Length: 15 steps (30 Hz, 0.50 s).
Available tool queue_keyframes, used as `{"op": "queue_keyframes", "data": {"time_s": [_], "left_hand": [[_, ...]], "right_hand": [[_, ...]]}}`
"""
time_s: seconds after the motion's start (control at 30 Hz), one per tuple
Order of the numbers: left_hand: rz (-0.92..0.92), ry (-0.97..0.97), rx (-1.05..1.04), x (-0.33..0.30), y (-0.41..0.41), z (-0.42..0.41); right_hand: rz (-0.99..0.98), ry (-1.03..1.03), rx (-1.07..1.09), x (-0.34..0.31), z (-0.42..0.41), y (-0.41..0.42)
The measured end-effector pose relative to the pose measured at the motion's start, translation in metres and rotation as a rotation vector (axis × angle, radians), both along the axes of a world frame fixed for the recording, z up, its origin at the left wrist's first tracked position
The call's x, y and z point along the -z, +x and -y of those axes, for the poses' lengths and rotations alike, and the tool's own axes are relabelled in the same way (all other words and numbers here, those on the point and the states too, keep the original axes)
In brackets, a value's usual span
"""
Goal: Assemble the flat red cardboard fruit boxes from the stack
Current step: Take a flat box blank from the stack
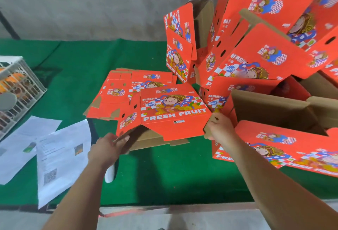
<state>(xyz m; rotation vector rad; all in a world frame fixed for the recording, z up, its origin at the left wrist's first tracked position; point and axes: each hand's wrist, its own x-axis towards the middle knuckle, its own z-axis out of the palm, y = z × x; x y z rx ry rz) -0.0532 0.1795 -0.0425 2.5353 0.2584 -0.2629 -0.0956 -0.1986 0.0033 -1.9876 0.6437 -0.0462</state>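
The box (172,112) in hand is half opened, held just above the green cloth (164,171) and just in front of the stack (128,91) of flat blanks. Its printed panel faces up and brown flaps hang beneath it.

The left hand (108,149) grips the box's lower left corner, fingers curled under the brown edge and thumb on the red side panel. The right hand (220,127) pinches the brown flap at the box's right edge, fingers closed around it.

To do this step well, I judge the two hands should push toward each other, so the flat sleeve squares into a tube, before any flap is folded. The creases should do the work (forcing the panel itself would buckle the print). The bottom flaps beneath the box look loose; they likely need tucking in order, small ones first, though their locking tabs are partly hidden.

To the right of the box, finished boxes (265,50) crowd close, so there is little room on that side. Left of the box lie papers (60,153) and a white crate (20,87).
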Motion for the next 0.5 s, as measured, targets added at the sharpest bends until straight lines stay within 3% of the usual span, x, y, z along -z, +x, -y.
{"op": "queue_keyframes", "data": {"time_s": [0.07, 0.17, 0.33, 0.5], "left_hand": [[0.059, -0.006, 0.014, -0.003, 0.002, 0.000], [0.164, -0.160, -0.024, -0.019, 0.003, -0.003], [0.450, -0.638, -0.164, -0.054, 0.006, 0.008], [0.473, -1.028, -0.312, -0.074, 0.013, 0.026]], "right_hand": [[0.043, 0.020, 0.025, -0.011, -0.004, -0.001], [0.177, 0.154, 0.077, -0.032, -0.007, -0.004], [0.303, 0.220, 0.173, -0.070, -0.018, -0.006], [0.303, 0.324, 0.088, -0.093, -0.024, -0.014]]}}
